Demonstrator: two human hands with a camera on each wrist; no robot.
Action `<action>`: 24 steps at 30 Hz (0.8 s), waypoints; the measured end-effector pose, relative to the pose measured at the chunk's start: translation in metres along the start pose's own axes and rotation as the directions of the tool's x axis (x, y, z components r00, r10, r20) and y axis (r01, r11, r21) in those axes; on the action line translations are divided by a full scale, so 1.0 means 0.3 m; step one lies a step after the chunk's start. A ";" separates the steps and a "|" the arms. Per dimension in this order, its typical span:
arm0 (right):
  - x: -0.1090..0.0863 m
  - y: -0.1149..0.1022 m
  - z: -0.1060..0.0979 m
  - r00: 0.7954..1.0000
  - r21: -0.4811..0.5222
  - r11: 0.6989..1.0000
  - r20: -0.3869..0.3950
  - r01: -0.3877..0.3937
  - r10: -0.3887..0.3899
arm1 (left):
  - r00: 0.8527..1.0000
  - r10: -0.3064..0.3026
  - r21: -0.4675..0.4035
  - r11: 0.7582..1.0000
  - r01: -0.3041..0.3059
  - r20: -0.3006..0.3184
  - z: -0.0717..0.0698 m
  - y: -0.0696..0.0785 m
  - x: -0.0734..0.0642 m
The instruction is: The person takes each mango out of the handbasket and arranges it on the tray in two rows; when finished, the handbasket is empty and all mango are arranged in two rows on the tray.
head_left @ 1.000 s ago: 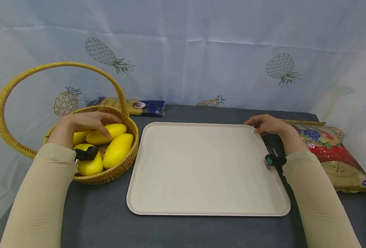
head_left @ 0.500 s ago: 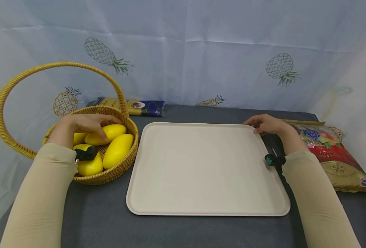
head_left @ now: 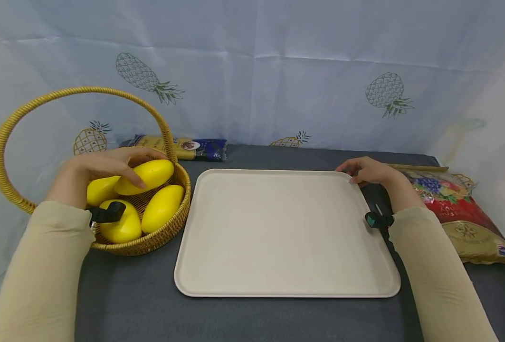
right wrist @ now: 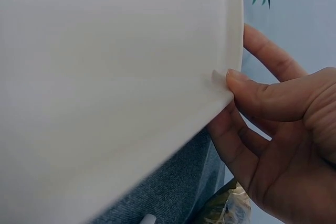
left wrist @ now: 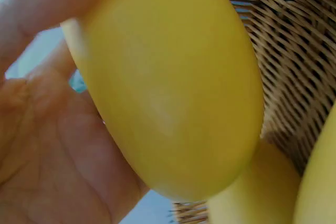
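- Yellow mango (head_left: 147,176) is clamped between my left hand's (head_left: 104,164) thumb and fingers, over the far side of the wicker basket (head_left: 149,243).
- Compared with half a second ago, it's up a bit and more tilted, and my wrist has slid left, so more of the left-hand mango (head_left: 101,190) shows. Can't tell if mine is fully clear of the others.
- My right hand (head_left: 369,172) hasn't budged: thumb on top, pinching the far right corner of the cream tray (head_left: 286,232).
- Labels: red-and-gold bag (head_left: 462,209) has printed fruit, a gold emblem and a little flag-like patch; blue-and-gold packet (head_left: 209,149) has a white oval. Lettering's too small to read.
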State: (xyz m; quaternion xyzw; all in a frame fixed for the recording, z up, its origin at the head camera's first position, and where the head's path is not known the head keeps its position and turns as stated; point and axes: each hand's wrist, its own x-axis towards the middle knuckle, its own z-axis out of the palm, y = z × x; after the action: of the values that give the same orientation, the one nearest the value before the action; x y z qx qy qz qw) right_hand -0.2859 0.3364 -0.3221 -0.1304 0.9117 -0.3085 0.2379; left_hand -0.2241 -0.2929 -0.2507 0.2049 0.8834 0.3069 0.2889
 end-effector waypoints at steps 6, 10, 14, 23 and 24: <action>-0.002 -0.002 0.000 1.000 0.003 1.000 0.004 0.000 0.000 | 1.000 0.020 0.000 1.000 -0.020 -0.013 -0.002 0.056 -0.032; -0.004 -0.003 0.003 1.000 0.005 1.000 0.003 -0.002 0.002 | 0.999 0.031 0.008 0.999 -0.031 -0.008 0.002 0.090 -0.046; -0.004 -0.004 0.003 1.000 -0.001 1.000 0.001 0.003 -0.003 | 1.000 0.023 0.006 1.000 -0.023 -0.005 0.014 0.124 -0.046; -0.003 -0.002 0.003 1.000 0.004 1.000 -0.003 0.009 -0.009 | 0.994 0.111 -0.032 0.993 -0.111 0.002 0.044 0.200 -0.006; -0.003 -0.001 0.003 1.000 0.005 1.000 -0.002 0.007 -0.007 | 0.993 0.121 -0.040 0.992 -0.120 0.004 0.048 0.210 0.001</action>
State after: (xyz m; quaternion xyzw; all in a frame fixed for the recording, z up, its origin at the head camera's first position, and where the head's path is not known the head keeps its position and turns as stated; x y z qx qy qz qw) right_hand -0.2847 0.3359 -0.3222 -0.1328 0.9107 -0.3119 0.2361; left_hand -0.2036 -0.2408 -0.2185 0.2530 0.8622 0.3407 0.2768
